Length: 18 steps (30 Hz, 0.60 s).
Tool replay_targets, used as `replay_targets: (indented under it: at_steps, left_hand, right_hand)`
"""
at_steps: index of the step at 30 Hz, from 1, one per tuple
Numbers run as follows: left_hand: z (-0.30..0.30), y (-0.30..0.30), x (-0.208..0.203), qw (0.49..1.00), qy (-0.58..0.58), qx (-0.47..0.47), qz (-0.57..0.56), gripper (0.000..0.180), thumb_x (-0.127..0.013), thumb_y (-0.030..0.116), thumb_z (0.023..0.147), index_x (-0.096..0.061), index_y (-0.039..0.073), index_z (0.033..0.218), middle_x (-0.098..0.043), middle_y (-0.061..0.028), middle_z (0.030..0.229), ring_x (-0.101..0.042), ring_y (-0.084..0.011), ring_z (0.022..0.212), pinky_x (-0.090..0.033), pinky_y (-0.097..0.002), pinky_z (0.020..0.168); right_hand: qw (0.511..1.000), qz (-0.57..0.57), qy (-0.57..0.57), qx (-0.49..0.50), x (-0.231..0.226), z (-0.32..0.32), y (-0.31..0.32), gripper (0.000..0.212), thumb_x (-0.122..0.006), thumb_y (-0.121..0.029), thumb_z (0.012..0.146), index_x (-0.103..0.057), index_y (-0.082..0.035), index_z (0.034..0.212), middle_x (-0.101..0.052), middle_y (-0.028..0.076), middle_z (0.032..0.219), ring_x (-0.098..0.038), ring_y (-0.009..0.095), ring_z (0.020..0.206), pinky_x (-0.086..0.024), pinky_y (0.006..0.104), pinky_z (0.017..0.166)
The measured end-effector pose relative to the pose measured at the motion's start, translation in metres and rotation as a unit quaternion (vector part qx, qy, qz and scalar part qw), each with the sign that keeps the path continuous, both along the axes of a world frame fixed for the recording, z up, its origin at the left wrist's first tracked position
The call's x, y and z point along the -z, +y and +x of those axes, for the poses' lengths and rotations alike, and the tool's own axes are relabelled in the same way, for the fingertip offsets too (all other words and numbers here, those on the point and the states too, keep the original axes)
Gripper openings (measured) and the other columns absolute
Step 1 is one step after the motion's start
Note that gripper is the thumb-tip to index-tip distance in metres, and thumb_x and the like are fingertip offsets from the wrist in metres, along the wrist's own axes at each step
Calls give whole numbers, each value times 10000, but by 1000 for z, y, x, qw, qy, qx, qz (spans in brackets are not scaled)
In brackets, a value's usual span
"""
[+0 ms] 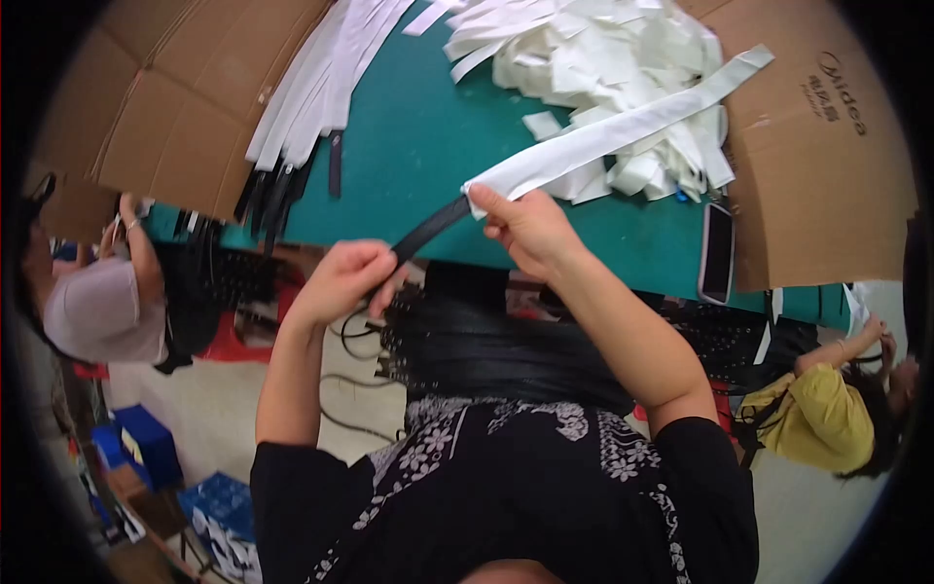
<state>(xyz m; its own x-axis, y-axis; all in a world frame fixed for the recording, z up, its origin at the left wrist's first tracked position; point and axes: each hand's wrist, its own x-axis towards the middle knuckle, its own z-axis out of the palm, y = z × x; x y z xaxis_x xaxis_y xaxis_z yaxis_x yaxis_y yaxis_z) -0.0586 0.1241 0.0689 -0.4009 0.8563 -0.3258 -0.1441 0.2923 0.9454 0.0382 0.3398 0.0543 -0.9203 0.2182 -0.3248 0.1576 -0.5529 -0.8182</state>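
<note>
My left hand (350, 276) is closed on a black strap (430, 230) that looks like a belt. The strap runs up to the right into the end of a long white sleeve (623, 131). My right hand (533, 230) pinches that end of the sleeve, thumb on top, where the black part goes in. The sleeve's far end slants up to the right above the pile. Across my lap lie many black belts (506, 346) with rows of eyelets, their thin ends dangling at the left.
A heap of white sleeves (603, 68) covers the back of the green table (418, 107). Sleeved black straps (316, 83) lie at the left. Cardboard sheets (817, 165) stand on both sides. A phone (717, 251) lies at the right edge. Other people sit left and right.
</note>
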Motion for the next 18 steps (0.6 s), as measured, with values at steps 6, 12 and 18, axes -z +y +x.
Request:
replay_targets:
  at_steps: [6,12,18]
  left_hand:
    - [0,7,-6,999,-13,-18,-40,239,-464,190,900,-561,7,781,-541,-27,533,-487,-61,421,-372,-182,397]
    - [5,1,10,1000,0,-24,18,218,-492,193,888,-569,10,798,-582,-30,629,-528,-79,498,-401,-189,453]
    - [7,0,1,1000,-27,7,8,157,-506,120,866,-573,-22,857,-592,-65,646,-556,-121,562,-459,-250,542]
  right_hand:
    - [998,-40,-13,-43,0,-2,-34,190,-637,-181,797,-562,-50,912,-542,-12,783,-450,74,646,-355,207,545]
    - [998,-39,14,-48,5,2,-45,164,-621,-170,809,-577,-45,906,-567,-4,794,-464,66,648,-360,199,529]
    - [999,-46,13,-26,7,4,-58,164,-612,-163,816,-556,-41,909,-546,-11,775,-444,57,622,-352,193,516]
